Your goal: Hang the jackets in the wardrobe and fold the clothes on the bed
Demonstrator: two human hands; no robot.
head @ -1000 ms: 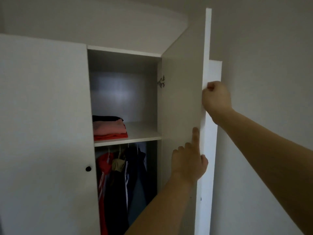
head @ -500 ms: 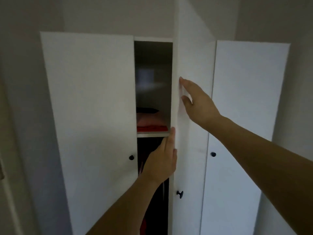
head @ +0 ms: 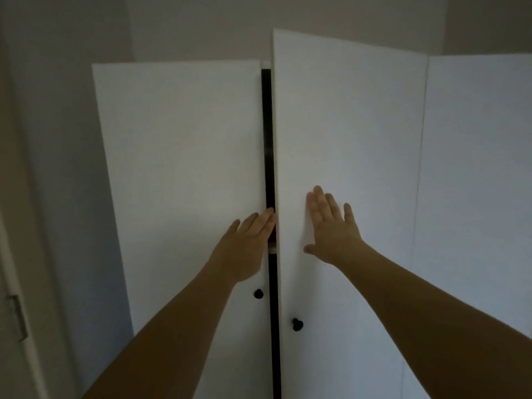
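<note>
Right hand (head: 331,228) flat on middle door (head: 348,133) (ajar), left hand (head: 244,246) flat on left door (head: 178,145), dark gap (head: 267,133) between

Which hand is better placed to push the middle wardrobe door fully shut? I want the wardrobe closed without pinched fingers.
Right. The right hand lies flat on the ajar middle door, well clear of its edge. The left hand rests on the left door, fingertips at the dark gap, likely at risk.

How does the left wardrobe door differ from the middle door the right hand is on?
The left door sits flush and closed; the middle door stands ajar, its top edge higher in view, with a dark gap between them. The left hand lies near the left door's inner edge; the right hand lies flat on the middle door. Both are white with a black knob.
</note>
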